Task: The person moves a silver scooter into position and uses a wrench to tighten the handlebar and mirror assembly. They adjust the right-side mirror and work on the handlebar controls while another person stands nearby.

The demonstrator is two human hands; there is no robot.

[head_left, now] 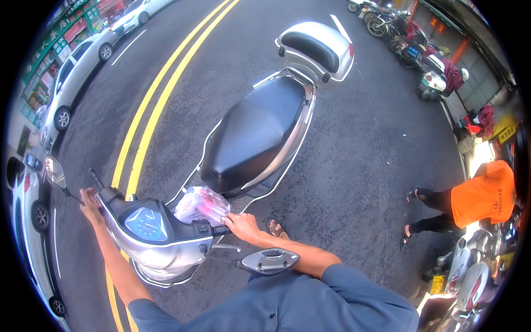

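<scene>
A silver scooter faces me, its front cowl (166, 254) close to my body. My left hand (90, 206) is curled beside the handlebar, next to the mirror stem; what its fingers hold is hidden. The black left grip (95, 178) sticks out past that hand. At the other side, my right hand (241, 226) wraps round the end of the right handlebar grip (221, 229). A clear plastic bag with something pink inside (202, 205) hangs behind the handlebar, near my right hand. Between the grips lies the blue-lit dashboard (146, 223).
The scooter's black seat (257, 130) and white top box (318, 47) extend away from me. Mirrors (55, 171) flank the handlebar. Parked cars (77, 74) line the left; parked scooters (434, 80) and a person in an orange shirt (481, 193) are at right. Double yellow lines (160, 105) run alongside.
</scene>
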